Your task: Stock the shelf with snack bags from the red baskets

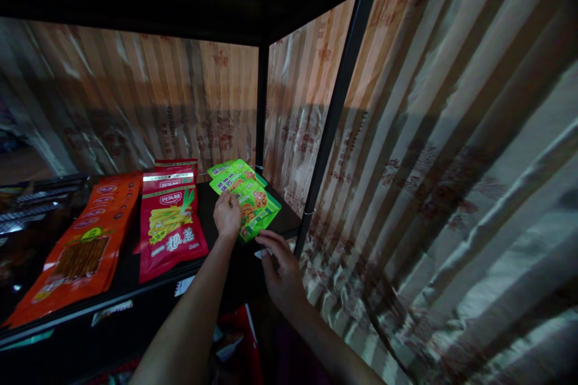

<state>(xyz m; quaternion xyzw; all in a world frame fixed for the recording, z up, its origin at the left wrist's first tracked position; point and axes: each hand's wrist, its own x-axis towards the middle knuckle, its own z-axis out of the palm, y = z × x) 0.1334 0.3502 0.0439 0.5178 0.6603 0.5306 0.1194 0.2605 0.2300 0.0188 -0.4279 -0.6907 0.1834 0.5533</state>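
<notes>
Bright green snack bags (255, 204) lie overlapping in a small stack at the right end of a black shelf. My left hand (228, 215) is at the left edge of the top bag, its fingers curled in and closed on that side. Just below the bags' near right corner is my right hand (283, 271), with thumb and forefinger apart and the forefinger tip close to the bag's lower edge. Whether that fingertip touches the bag, I cannot tell. A small white tag (258, 254) shows by the right fingertips.
Red snack bags (174, 222) and orange snack bags (90, 240) lie in rows to the left, with dark packets (34, 222) beyond them. A black post (334, 102) stands at the right, before a pleated patterned curtain (442, 162). Another shelf board hangs overhead.
</notes>
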